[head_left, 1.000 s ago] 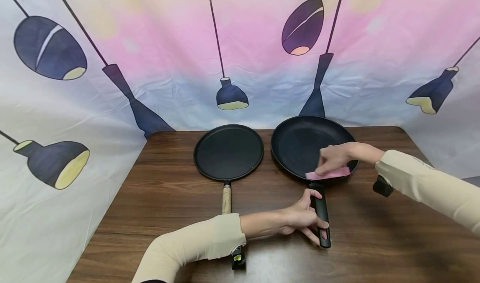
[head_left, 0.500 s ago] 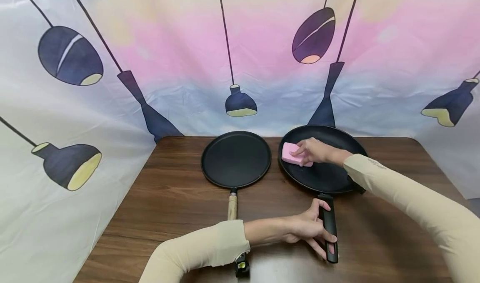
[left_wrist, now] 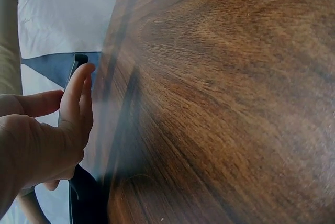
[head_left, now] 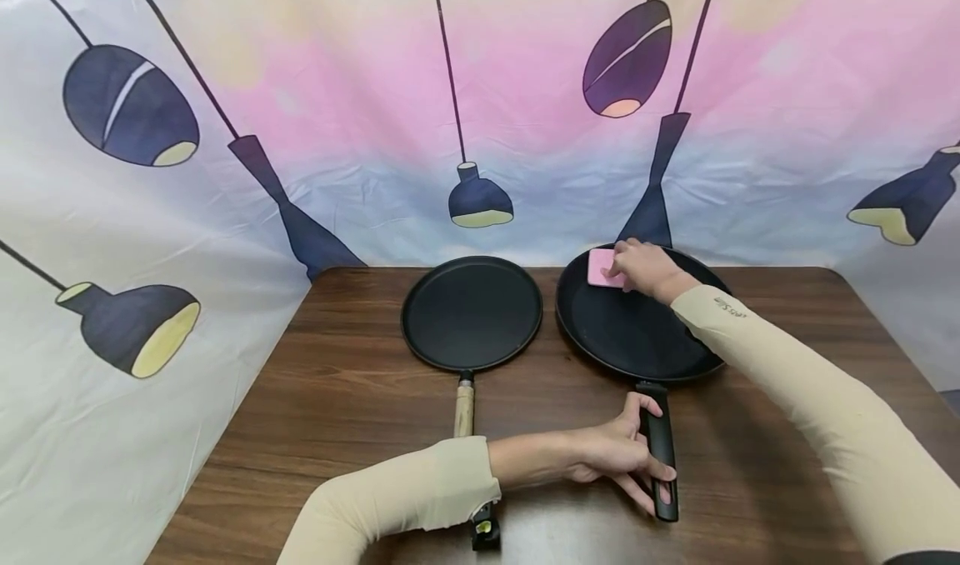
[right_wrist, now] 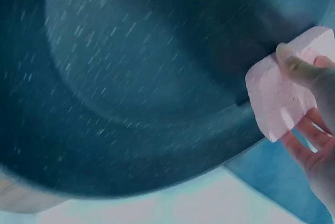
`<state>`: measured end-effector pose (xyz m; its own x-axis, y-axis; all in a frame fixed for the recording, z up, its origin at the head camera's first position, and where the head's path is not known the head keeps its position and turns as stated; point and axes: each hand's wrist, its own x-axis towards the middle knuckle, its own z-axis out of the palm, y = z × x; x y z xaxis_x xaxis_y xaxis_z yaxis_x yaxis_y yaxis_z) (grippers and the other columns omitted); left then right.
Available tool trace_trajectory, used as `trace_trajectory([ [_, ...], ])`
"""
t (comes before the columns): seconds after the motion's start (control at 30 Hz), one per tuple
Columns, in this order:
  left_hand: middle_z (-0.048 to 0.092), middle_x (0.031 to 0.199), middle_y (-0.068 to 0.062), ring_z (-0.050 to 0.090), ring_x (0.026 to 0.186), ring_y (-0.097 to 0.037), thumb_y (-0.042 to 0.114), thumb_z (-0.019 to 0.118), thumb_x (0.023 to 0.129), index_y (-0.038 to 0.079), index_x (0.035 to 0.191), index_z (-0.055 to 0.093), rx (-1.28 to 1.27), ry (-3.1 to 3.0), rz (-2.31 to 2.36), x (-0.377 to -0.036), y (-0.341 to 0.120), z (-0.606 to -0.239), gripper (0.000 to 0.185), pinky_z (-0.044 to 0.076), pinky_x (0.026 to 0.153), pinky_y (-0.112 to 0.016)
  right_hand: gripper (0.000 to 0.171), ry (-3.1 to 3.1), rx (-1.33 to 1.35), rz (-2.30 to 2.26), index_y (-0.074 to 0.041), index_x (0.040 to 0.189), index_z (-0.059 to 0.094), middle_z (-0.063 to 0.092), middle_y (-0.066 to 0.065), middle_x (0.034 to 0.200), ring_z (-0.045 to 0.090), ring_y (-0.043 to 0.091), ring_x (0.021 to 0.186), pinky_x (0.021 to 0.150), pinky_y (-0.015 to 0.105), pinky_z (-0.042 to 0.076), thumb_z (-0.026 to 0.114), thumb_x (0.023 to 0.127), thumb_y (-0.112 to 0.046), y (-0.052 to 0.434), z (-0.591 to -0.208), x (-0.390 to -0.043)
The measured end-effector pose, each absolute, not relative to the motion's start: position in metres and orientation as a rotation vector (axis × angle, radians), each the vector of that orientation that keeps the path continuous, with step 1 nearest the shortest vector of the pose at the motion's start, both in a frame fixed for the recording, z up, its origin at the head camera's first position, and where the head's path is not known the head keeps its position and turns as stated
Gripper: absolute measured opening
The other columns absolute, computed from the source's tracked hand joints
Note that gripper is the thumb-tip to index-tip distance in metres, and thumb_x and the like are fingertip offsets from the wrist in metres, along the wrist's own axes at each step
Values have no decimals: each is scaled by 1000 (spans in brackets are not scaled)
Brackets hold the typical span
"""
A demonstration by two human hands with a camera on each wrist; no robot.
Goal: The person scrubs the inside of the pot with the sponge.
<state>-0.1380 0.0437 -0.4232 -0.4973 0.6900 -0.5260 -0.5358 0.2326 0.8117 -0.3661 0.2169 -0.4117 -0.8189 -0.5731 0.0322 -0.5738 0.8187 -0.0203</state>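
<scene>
My right hand (head_left: 648, 267) grips a pink sponge (head_left: 602, 267) at the far inner side of a black frying pan (head_left: 637, 336). In the right wrist view, thumb and fingers pinch the sponge (right_wrist: 277, 96) near the pan wall, and small pale specks dot the dark pan (right_wrist: 125, 67). My left hand (head_left: 615, 452) holds the pan's black handle (head_left: 662, 448), thumb and fingers on either side of it. From the left wrist, the left hand (left_wrist: 52, 130) shows around the handle, just off the wooden tabletop.
Left of the frying pan lies a flat black griddle pan (head_left: 471, 313) with a wooden handle (head_left: 464, 409), partly covered by my left sleeve. Both rest on a brown wooden table (head_left: 337, 398). A printed cloth backdrop (head_left: 360, 115) rises behind the table's far edge.
The right hand with the sponge has swept from the near right of the pan to its left side, then up to the far side. The left hand keeps its hold on the handle.
</scene>
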Motion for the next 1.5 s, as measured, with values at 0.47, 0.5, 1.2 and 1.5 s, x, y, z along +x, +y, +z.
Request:
trace_trajectory([
  [0.47,64,80,-14,66,67,-22,-11,62,95,29,117,32,160,1498,1501,-134,44,-421,55,66,77,-49,25,-2917,693,-143,-7,101,79,62,27,103,60,47,100,81,63,59,67,86,8,247,-404,-364],
  [0.5,64,81,-14,66,66,-22,-10,62,95,29,118,32,163,1500,1503,-135,44,-421,55,66,76,-48,24,-2924,686,-151,-7,100,79,62,28,103,60,47,99,81,63,59,67,85,8,248,-403,-364],
  [1.2,65,79,-13,66,67,-22,-10,62,95,29,119,31,174,1522,1521,-136,43,-423,56,67,73,-47,34,-3168,550,-153,0,97,74,70,27,101,66,44,94,76,57,62,88,67,0,274,-398,-334],
  [1.5,64,75,-14,67,67,-24,-11,63,93,29,119,33,139,1540,1558,-131,49,-421,56,66,73,-48,26,-3397,373,-121,7,97,65,67,25,97,64,32,77,62,44,61,79,78,-4,258,-389,-303],
])
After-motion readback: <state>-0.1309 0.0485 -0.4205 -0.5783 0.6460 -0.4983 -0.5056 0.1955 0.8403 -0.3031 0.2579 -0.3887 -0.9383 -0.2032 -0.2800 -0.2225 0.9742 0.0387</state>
